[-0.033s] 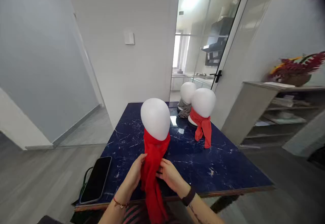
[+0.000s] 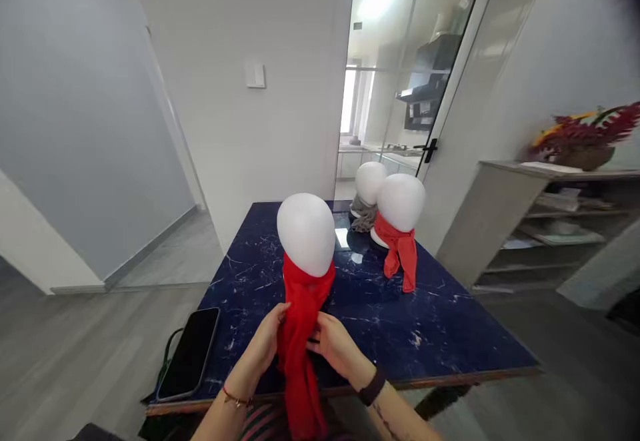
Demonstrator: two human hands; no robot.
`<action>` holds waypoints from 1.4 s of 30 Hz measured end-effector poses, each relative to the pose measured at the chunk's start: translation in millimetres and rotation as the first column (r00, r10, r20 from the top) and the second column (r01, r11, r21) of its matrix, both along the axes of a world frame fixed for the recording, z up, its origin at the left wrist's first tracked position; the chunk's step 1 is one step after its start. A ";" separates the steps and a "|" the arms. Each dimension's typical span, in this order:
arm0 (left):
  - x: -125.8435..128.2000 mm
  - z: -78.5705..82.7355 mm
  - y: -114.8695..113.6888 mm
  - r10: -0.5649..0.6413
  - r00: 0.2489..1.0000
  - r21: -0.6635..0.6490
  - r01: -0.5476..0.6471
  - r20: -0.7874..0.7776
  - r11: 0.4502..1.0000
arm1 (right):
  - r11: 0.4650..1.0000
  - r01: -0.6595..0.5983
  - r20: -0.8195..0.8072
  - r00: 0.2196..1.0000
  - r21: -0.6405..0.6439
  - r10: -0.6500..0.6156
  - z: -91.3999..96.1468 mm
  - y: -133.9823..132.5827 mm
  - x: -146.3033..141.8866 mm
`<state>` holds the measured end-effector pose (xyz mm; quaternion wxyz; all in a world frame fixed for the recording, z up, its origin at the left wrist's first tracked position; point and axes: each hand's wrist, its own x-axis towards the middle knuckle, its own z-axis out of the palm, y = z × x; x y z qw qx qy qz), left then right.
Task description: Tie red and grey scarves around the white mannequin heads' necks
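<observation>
A white foam mannequin head (image 2: 306, 233) stands on the dark blue marbled table (image 2: 440, 321) in front of me, with a red scarf (image 2: 299, 301) round its neck. The scarf's tails hang down over the table's near edge. My left hand (image 2: 265, 346) grips the scarf from the left, fingers closed on the fabric. My right hand (image 2: 336, 344) pinches it from the right, just under the knot. A black band sits on my right wrist and a thin bracelet on my left.
A second white head (image 2: 401, 201) wearing a red scarf and a third head (image 2: 369, 181) with a grey scarf stand at the table's far side. A black phone (image 2: 190, 354) lies at the near left corner. A shelf unit (image 2: 550, 227) with flowers stands right, beside a glass door (image 2: 425, 61).
</observation>
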<state>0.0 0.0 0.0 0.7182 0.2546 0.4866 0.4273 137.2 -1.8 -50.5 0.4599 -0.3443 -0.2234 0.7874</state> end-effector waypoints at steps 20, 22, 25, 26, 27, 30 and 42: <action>-42.4 -26.9 9.7 0.100 0.995 0.241 -0.099 0.005 0.966 | 0.946 -0.281 0.383 0.901 0.162 0.202 14.2 33.5 25.5; -45.4 -23.9 8.1 0.095 0.995 0.265 -0.089 -0.008 0.960 | 0.947 -0.249 0.337 0.926 0.205 0.171 13.8 37.2 25.3; -41.6 -21.5 3.7 0.096 0.989 0.292 -0.058 -0.116 0.955 | 0.966 -0.139 0.266 0.961 0.218 0.078 11.1 39.9 23.3; -39.9 -21.3 2.0 0.084 0.980 0.290 -0.029 -0.181 0.957 | 0.973 -0.118 0.283 0.957 0.200 0.058 10.3 40.0 22.9; -38.7 -21.3 0.4 0.070 0.964 0.283 0.006 -0.257 0.959 | 0.977 -0.116 0.323 0.945 0.181 0.053 9.7 39.4 22.7; -37.6 -22.6 -3.5 0.003 0.885 0.251 0.129 -0.466 0.959 | 0.949 -0.207 0.473 0.878 0.238 0.073 8.2 35.0 23.4; -20.4 -3.4 -9.5 -0.001 0.984 0.054 -0.009 0.181 0.999 | 0.696 -0.231 0.686 0.537 0.680 -0.492 -7.3 -9.6 9.6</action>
